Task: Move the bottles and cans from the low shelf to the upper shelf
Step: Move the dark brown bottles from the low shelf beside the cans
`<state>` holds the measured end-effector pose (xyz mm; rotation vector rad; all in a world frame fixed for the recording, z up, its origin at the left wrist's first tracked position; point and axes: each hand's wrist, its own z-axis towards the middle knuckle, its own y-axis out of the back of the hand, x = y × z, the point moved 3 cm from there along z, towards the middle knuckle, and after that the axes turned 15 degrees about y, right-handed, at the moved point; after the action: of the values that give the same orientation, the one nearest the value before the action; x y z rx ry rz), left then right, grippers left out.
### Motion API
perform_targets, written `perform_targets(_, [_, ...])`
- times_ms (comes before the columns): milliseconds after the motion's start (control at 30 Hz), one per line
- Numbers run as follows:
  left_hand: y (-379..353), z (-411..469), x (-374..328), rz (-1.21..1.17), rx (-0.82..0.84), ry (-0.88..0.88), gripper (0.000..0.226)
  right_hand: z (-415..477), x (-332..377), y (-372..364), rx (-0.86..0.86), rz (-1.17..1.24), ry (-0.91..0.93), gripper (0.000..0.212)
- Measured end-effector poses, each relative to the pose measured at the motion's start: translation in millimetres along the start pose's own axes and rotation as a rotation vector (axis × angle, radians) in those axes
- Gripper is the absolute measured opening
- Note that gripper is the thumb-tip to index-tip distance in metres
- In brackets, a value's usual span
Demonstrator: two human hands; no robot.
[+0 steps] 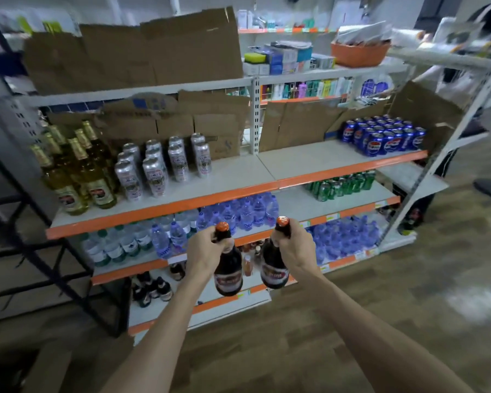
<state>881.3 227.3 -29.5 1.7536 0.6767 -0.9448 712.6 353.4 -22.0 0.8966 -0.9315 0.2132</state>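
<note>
My left hand (203, 251) grips the neck of a dark brown bottle (228, 272) with an orange cap. My right hand (295, 248) grips the neck of a second dark bottle (273, 268) of the same kind. Both bottles hang upright in the air in front of the shelving, level with the lower shelves. Several more dark bottles (150, 287) stand on the lowest shelf (210, 303). The upper shelf (238, 177) holds yellow bottles (77, 168) at its left, silver cans (159, 165) beside them and blue cans (383, 136) at its right, with bare board between.
Water bottles (238, 214) fill the second shelf and green cans (340, 185) stand to the right. Flattened cardboard (142, 52) leans above. A dark metal rack (40, 251) stands left. A person (482, 131) is at the far right on the wooden floor.
</note>
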Motion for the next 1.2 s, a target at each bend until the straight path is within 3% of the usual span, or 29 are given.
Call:
perform_targets(167, [5.1, 55.8, -32.7, 0.001, 0.009, -0.033, 0.016, 55.5, 2.2, -3.0, 0.007, 0.008, -0.017, 0.007])
perform_targets(300, [20.2, 93.4, -61.7, -0.024, -0.1, -0.071, 0.013, 99.9, 10.6, -13.6, 0.003, 0.002, 0.041, 0.004])
perform_targets(467, [34.6, 140.0, -98.9, -0.052, -0.119, -0.129, 0.032, 162.7, 21.0, -12.9, -0.064, 0.007, 0.084, 0.007])
perform_targets(633, [23.9, 192.2, -125.9, -0.08, -0.123, -0.162, 0.032, 228.6, 17.3, -34.0, -0.056, 0.015, 0.123, 0.01])
perform_targets(967, [-25.7, 340.1, -154.6, 0.05, -0.159, -0.057, 0.027, 392.9, -24.3, -84.3, 0.015, 0.061, 0.168, 0.017])
perform_targets(1200, [-32.3, 411.3, -156.6, 0.019, -0.162, 0.0, 0.024, 460.9, -50.0, -117.3, 0.052, 0.087, 0.145, 0.019])
